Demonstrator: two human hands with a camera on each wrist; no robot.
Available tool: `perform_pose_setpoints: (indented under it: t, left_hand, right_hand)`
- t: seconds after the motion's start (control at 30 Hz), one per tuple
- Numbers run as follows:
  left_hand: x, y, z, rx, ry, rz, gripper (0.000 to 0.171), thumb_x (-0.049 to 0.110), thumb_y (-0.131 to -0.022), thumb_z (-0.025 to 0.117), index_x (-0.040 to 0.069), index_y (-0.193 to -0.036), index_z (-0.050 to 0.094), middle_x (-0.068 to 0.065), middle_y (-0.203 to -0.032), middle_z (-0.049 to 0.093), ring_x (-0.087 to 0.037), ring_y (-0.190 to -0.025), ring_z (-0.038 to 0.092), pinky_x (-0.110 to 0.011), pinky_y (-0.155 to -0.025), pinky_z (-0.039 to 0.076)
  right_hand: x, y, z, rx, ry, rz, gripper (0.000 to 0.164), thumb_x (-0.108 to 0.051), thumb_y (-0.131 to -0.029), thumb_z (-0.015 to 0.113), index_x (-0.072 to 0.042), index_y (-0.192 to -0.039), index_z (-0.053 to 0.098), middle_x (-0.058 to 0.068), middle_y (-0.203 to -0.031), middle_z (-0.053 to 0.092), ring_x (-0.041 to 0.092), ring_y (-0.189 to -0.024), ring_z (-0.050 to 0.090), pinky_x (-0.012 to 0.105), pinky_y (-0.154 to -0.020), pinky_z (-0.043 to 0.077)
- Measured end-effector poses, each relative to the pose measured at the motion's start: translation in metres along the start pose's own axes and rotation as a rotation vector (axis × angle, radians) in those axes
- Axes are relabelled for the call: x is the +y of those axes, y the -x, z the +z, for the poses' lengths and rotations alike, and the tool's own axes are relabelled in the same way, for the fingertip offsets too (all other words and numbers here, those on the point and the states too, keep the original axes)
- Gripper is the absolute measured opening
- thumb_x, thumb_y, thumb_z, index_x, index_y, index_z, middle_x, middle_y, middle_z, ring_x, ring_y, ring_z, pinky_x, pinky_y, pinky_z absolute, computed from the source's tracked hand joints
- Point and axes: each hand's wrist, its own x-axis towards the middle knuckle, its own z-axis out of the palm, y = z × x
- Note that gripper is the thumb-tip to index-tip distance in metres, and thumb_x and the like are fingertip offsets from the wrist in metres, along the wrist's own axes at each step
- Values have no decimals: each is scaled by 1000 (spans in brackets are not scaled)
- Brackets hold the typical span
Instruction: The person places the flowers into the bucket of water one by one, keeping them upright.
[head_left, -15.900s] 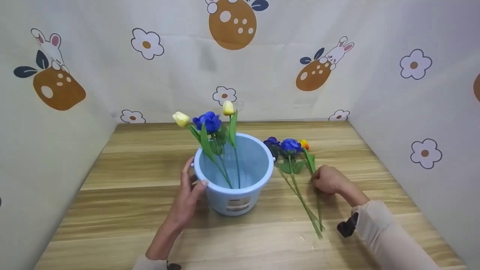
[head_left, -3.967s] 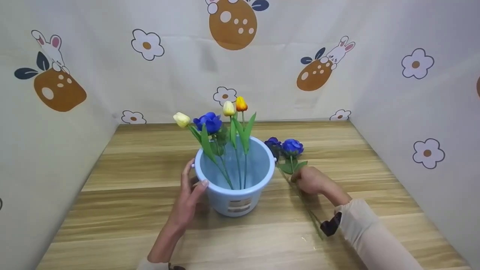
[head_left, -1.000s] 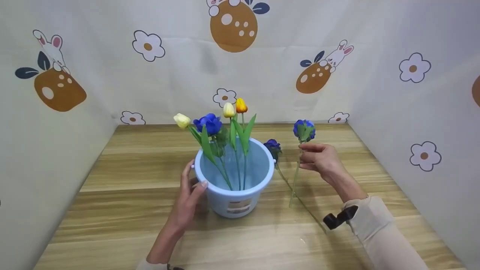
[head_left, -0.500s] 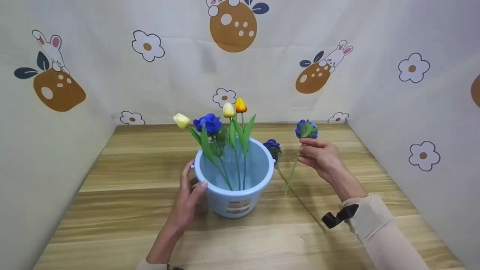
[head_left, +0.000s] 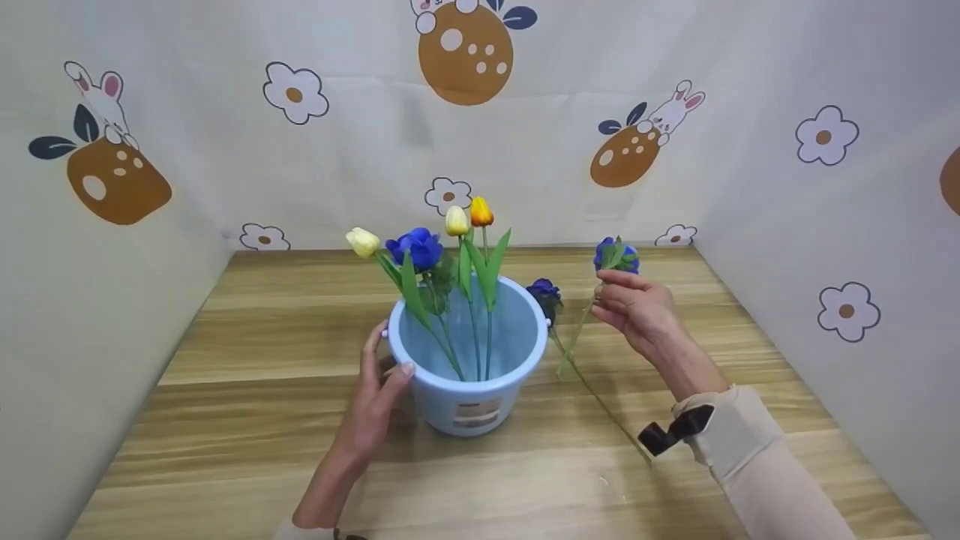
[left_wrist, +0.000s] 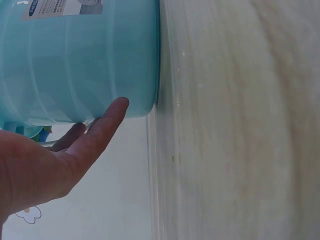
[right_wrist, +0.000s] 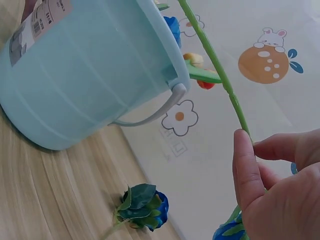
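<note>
In the head view, my right hand [head_left: 645, 319] pinches a blue rose [head_left: 604, 250] just under its bloom, right of the pail. Its green stem [right_wrist: 215, 57] slants across the right wrist view. My left hand [head_left: 373, 409] rests against the side of the light blue bucket [head_left: 435, 401], thumb at the rim, its extended fingers [left_wrist: 97, 130] along the wall. Standing in the bucket are two pale yellow tulips [head_left: 456, 221], an orange tulip [head_left: 481, 211] and another blue rose [head_left: 417, 249]. A darker blue rose [right_wrist: 142, 205] lies on the table.
The wood-grain table [head_left: 285, 322] ends at a white curtain [head_left: 360, 150] printed with rabbits and flowers, which also hangs at both sides. The lying rose's stem [head_left: 607, 405] runs toward the front right. A handle [right_wrist: 155, 117] hangs on the bucket.
The orange tulip has gone from the table into the bucket. My right hand has picked up a blue rose, raising it slightly while its stem end swings left. My left hand stays put.
</note>
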Motion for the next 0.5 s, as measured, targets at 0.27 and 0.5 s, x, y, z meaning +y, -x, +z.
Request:
perform_pose_setpoints:
  t: [0.27, 0.5]
  left_hand:
    - [2, 0, 1, 7, -12, -8, 78, 42, -105, 51, 31, -170, 8, -21, -174, 22, -53, -155, 31, -77, -114, 36]
    - [-1, -2, 1, 20, -15, 29, 74, 35, -107, 51, 26, -169, 12, -16, -175, 19, -47, -155, 33, -72, -121, 31]
  right_hand:
    - [-1, 0, 6, 18, -26, -5, 25, 8, -97, 66, -14, -95, 79, 5, -99, 64, 14, -77, 72, 25, -78, 65]
    - [-2, -1, 14, 10, -69, -35, 30, 11, -98, 62, -12, -91, 79, 5, -89, 67, 13, -72, 73, 25, -74, 65]
